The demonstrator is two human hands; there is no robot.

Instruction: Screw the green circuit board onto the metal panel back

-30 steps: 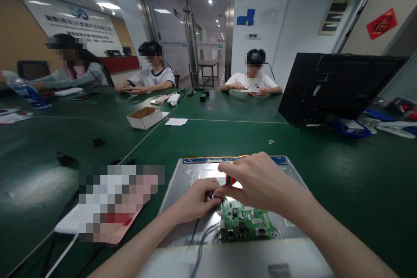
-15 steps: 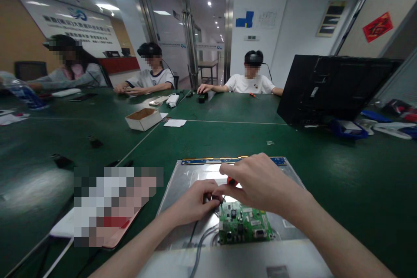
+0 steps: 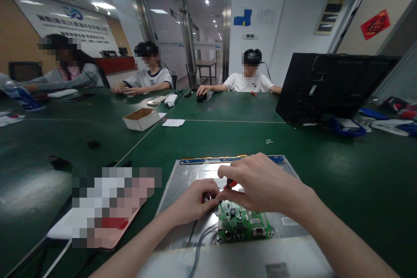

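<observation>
A green circuit board (image 3: 245, 222) lies on the silver metal back of a flat display panel (image 3: 172, 191). My right hand (image 3: 257, 182) is closed around the red and black handle of a screwdriver (image 3: 231, 183), above the board's far left corner. The fingers hide most of the tool, and I cannot make out its tip. Beside that corner, my left hand (image 3: 198, 200) has its thumb and fingers pinched together, almost touching the right fingertips. Whatever it holds is hidden. Grey cables (image 3: 199, 247) curve out from the board's left side.
Left of the panel are a pink phone-like slab (image 3: 140, 202) and cables. An open cardboard box (image 3: 141, 120) stands further back. A large black monitor (image 3: 329, 89) is at the right. Several people sit across the green table (image 3: 224, 139).
The screwdriver handle has turned slightly in my right fingers and shows more of its black part. My left hand stays nearly still. The whole view has shifted a little.
</observation>
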